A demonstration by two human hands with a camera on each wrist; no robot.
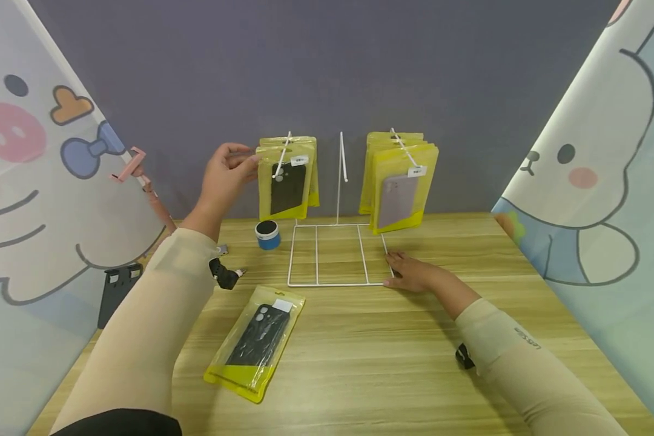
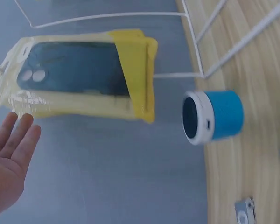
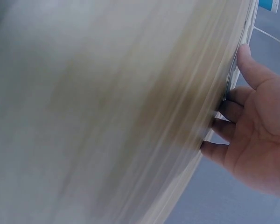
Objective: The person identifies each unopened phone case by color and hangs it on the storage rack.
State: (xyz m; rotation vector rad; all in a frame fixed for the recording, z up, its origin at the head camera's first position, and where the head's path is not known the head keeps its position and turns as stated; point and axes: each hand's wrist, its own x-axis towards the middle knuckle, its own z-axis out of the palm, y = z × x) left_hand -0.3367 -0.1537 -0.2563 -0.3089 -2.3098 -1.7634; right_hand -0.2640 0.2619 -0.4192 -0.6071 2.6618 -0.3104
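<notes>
My left hand [image 1: 227,169] is raised beside the left stack of yellow-edged phone case packets [image 1: 283,184], its fingers at the packets' left edge. In the left wrist view the fingers [image 2: 19,137] are fairly straight, just by the front packet [image 2: 79,70], which holds a dark case; whether they touch it I cannot tell. The packets hang on a hook of a white wire display rack [image 1: 329,284]. My right hand [image 1: 414,274] rests at the right front corner of the rack's base, and its fingertips [image 3: 210,145] press down there, thumb spread away.
On the right hook hang several packets, the front one with a lilac case [image 1: 398,200]; the middle hook [image 1: 342,157] is bare. Another packet with a black case [image 1: 258,339] lies on the table. A blue speaker [image 1: 269,236] and a pink phone holder [image 1: 147,184] stand left.
</notes>
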